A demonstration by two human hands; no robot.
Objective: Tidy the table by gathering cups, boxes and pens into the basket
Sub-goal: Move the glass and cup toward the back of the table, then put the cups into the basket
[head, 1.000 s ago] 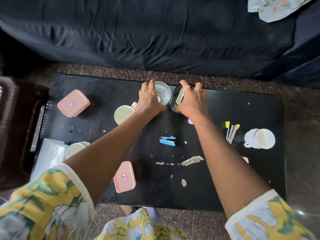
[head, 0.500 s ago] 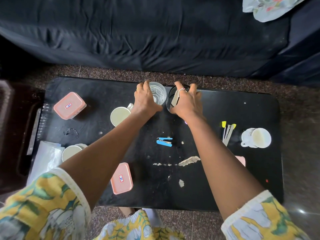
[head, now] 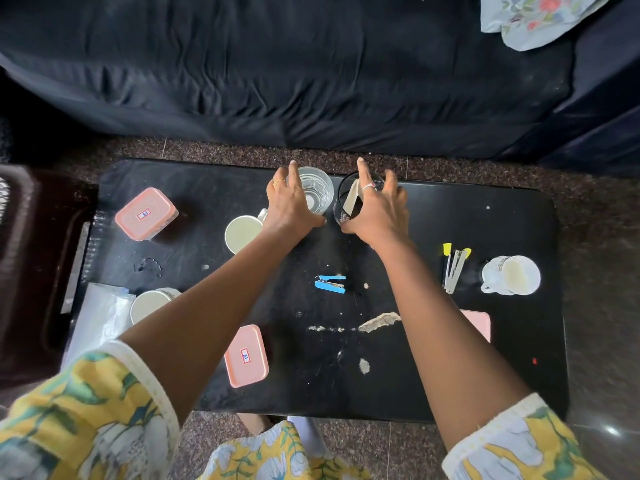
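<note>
L hand (head: pixel 294 202) cupped vs clear glass (head: pixel 317 190), R hand (head: pixel 379 211) vs black mesh cup (head: pixel 346 199); fingers fairly straight, firm grip can't tell. Prob. barely started: pink box (head: pixel 145 214) left of L hand, mug (head: pixel 510 275) & pens (head: pixel 446 261) right of R forearm, all on table (head: pixel 450 209). No basket seen.

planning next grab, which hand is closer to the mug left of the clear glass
Left. The left hand holds the clear glass right beside that mug; the right hand is farther right, on the black mesh cup.

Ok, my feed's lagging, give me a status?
Left hand grips clear glass. Right hand grips black mesh cup. Both at table far edge. Cream mug beside left wrist.
</note>
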